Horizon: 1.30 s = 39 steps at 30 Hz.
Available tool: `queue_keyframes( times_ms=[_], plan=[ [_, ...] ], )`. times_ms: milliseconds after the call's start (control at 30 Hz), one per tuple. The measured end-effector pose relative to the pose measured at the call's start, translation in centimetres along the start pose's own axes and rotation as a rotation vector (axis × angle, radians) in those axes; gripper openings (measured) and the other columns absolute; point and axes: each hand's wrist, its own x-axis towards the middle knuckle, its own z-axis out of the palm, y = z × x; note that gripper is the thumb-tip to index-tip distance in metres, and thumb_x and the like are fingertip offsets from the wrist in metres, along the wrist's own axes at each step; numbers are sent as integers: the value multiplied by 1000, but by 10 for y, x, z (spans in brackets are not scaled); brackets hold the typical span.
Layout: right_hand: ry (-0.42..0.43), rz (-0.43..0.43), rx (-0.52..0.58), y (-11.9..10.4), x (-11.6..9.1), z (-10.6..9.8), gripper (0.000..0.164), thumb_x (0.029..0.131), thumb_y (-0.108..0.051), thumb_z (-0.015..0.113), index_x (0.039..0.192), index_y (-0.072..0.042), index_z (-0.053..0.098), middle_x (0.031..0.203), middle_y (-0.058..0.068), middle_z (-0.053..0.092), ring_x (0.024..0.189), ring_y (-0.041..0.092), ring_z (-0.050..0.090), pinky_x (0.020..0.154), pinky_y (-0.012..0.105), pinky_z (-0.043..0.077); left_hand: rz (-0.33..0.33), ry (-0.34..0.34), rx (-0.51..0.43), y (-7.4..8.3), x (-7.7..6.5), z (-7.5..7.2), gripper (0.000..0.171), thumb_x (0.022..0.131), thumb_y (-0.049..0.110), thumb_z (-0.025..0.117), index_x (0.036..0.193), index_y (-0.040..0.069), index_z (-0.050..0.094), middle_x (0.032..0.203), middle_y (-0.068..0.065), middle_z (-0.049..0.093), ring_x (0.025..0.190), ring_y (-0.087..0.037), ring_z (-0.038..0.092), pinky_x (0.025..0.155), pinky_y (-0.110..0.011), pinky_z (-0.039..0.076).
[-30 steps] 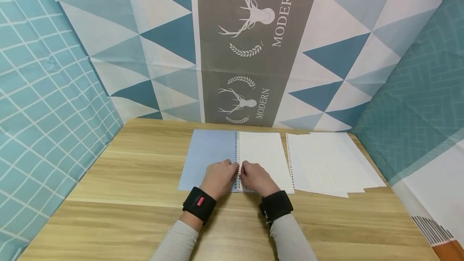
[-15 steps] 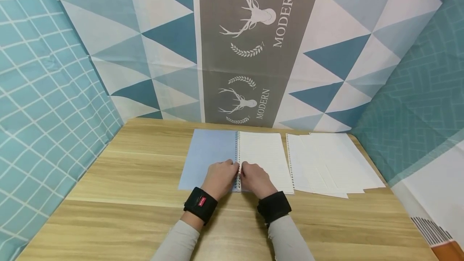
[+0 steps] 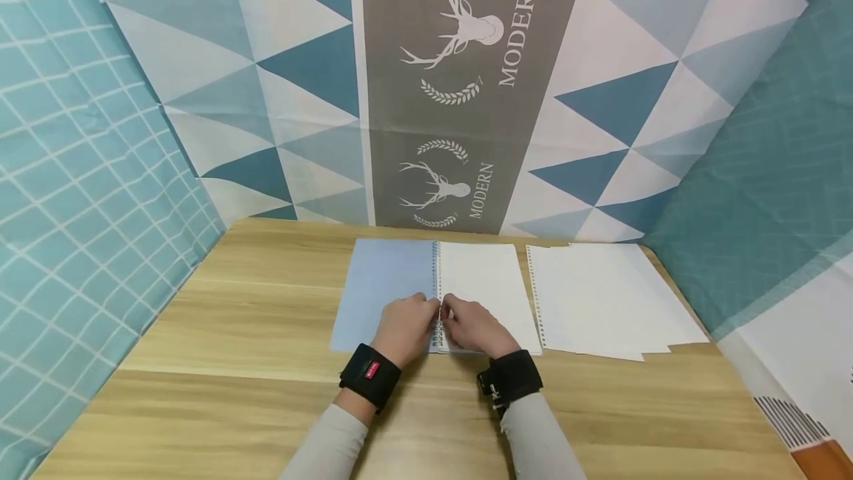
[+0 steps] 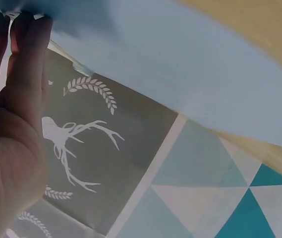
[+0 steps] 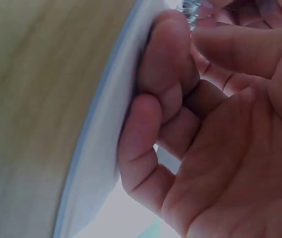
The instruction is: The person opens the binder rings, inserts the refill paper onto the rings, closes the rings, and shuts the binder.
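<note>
A ring-bound notebook lies spread out on the table, its pale blue cover [image 3: 383, 280] to the left and its white pages [image 3: 483, 269] to the right. Clear rings [image 3: 437, 265] run down the middle. My left hand [image 3: 403, 328] pinches the lower part of these rings from the left, and the left wrist view shows its fingertips right under the cover's edge. From the other side my right hand [image 3: 474, 326] pinches the same stretch. In the right wrist view its thumb and forefinger meet at the rings [image 5: 191, 15], while the other fingers curl against the pages.
Several loose white sheets [image 3: 600, 295] with punched holes overlap one another right of the notebook. The wooden table [image 3: 253, 302] is bordered by patterned cloth [image 3: 433, 110] at the back and on both sides.
My right hand has loosened and turned slightly, and a gap now shows between its thumb and forefinger in the head view. My left hand and the notebook stay almost in place.
</note>
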Motion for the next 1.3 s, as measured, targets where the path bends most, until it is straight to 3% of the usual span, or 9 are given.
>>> queue_keyframes(
  times_ms=[200, 400, 700, 1000, 1300],
  plan=[
    [-15, -22, 12, -2, 1, -1, 9, 103, -13, 54, 107, -14, 62, 70, -2, 55, 61, 15, 49, 60, 29, 36, 0, -25, -18, -4, 0, 0, 6, 96, 20, 70, 94, 16, 73, 71, -1, 61, 56, -14, 54, 49, -30, 44],
    [-12, -18, 20, -2, 3, 0, 8, 102, -13, 54, 102, -14, 62, 70, -1, 56, 62, 15, 50, 61, 30, 37, -3, 4, 9, -3, 0, -1, 14, 98, 23, 67, 90, 14, 72, 69, -2, 59, 54, -15, 54, 47, -31, 44],
    [-36, -7, 38, 0, 4, 1, 4, 99, -11, 57, 96, -10, 59, 68, -2, 57, 60, 14, 49, 57, 28, 35, -28, -13, 22, -2, 0, 0, 17, 99, 22, 64, 86, 13, 69, 69, -1, 57, 53, -14, 51, 45, -32, 41],
    [-38, -1, 46, 0, 3, 1, 6, 95, -9, 58, 99, -14, 59, 66, -2, 53, 59, 14, 45, 57, 27, 33, -18, -63, -30, -5, -1, -7, 13, 98, 23, 66, 90, 14, 69, 69, -1, 55, 54, -13, 47, 47, -30, 39],
    [-20, 14, 6, -4, 3, 3, 5, 100, -20, 60, 103, -16, 61, 72, 1, 57, 63, 17, 48, 58, 29, 34, -15, -112, -59, -7, 0, -10, 12, 94, 24, 70, 89, 14, 65, 73, -1, 57, 57, -13, 48, 48, -30, 40]
  ],
)
